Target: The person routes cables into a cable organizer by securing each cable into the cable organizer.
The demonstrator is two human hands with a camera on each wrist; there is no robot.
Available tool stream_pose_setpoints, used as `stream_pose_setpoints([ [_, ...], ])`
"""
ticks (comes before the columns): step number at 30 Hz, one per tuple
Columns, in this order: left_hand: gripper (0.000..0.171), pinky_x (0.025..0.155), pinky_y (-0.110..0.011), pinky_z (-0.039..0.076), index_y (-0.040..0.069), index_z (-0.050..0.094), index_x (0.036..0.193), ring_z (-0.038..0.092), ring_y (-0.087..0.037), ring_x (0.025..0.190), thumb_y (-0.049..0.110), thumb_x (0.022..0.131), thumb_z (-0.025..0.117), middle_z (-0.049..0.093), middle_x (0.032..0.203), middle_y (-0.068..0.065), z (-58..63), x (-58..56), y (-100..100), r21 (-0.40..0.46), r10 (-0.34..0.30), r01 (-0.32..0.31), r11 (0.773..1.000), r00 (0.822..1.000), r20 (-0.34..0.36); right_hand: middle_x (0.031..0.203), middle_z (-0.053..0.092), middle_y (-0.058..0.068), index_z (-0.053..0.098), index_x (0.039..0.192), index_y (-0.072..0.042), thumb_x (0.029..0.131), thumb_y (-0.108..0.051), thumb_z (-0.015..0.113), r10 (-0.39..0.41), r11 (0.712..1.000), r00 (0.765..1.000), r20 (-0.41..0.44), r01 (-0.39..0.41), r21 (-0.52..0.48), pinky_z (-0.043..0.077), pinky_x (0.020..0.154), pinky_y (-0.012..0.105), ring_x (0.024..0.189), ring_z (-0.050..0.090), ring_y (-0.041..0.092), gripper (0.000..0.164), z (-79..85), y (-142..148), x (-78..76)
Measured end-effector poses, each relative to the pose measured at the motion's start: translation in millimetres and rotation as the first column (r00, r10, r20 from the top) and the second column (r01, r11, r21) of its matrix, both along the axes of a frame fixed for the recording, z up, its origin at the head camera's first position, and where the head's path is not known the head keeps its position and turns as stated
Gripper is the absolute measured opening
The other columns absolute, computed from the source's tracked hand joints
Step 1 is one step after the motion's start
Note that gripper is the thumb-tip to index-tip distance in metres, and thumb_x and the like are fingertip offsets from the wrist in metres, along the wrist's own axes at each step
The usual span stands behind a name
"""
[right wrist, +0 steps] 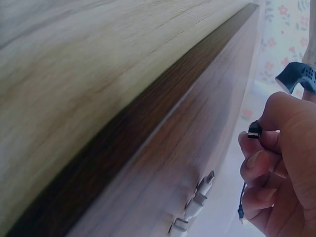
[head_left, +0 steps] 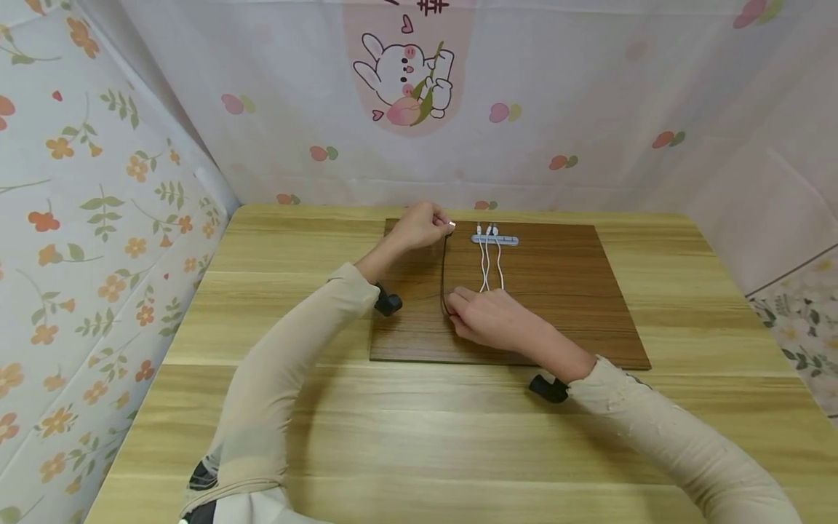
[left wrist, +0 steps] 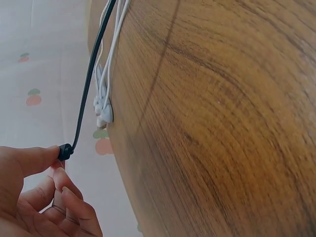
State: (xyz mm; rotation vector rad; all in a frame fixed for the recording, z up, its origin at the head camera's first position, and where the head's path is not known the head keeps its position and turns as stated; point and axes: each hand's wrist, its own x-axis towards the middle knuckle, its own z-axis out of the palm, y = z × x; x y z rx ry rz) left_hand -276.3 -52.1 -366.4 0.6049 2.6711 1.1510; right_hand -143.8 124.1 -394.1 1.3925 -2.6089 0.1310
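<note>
A short black cable [head_left: 443,269] stretches between my two hands over the brown wooden board. My left hand [head_left: 421,227] is at the board's far edge, with thumb and fingertip pinching the black plug [left wrist: 64,151] at one end; its silvery tip shows in the head view. Lower over the board, my right hand [head_left: 491,320] pinches the plug [right wrist: 254,131] at the cable's other end, whose metal opening faces the camera. Right of the left hand, a pale blue cable clip strip [head_left: 510,241] sits on the board, holding several white cables [left wrist: 112,54] with their plugs facing the wall.
The brown board [head_left: 563,291] lies on a light wooden table [head_left: 419,429]. Behind it hangs a white curtain [head_left: 275,94] with a rabbit print, and a floral cloth [head_left: 98,218] covers the left side. White cables run down beneath the right hand.
</note>
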Motion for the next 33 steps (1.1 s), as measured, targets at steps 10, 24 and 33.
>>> stream_pose_setpoints([
  [10, 0.016, 0.068, -0.028, 0.043, 0.009, 0.066, 0.092, 0.053, -0.015, 0.069, 0.024, 0.092, 0.062, 0.062, 0.08, -0.001, -1.2, -3.8, 9.9, -0.007, -0.01, 0.01, 1.0, 1.0, -0.001, 0.069, 0.04, -0.005, 0.049, 0.079, -0.013, 0.088, -0.017, 0.058, -0.025, 1.0, 1.0, -0.014, 0.025, -0.018, 0.028, 0.036, 0.024, 0.046, 0.036, 0.006, 0.013, 0.1, 9.4, -0.2],
  [24, 0.017, 0.067, -0.028, 0.041, 0.009, 0.064, 0.093, 0.053, -0.015, 0.072, 0.026, 0.093, 0.059, 0.061, 0.085, -0.001, 4.1, -7.8, 23.0, -0.048, 0.008, -0.007, 0.999, 1.0, 0.018, 0.07, 0.041, -0.005, 0.049, 0.081, -0.014, 0.087, -0.015, 0.058, -0.061, 0.998, 0.998, 0.024, 0.062, -0.017, 0.028, 0.036, 0.024, 0.045, 0.035, 0.007, 0.012, 1.9, 23.8, -4.0],
  [33, 0.018, 0.071, -0.028, 0.044, 0.008, 0.063, 0.096, 0.056, -0.014, 0.079, 0.026, 0.092, 0.061, 0.062, 0.089, -0.001, 6.7, -10.2, 32.4, -0.041, -0.014, 0.015, 0.999, 1.0, 0.024, 0.068, 0.04, -0.005, 0.049, 0.079, -0.014, 0.087, -0.016, 0.059, -0.081, 0.997, 0.996, 0.031, 0.081, -0.008, 0.028, 0.038, 0.024, 0.047, 0.036, 0.007, 0.014, 2.1, 32.5, -4.8],
])
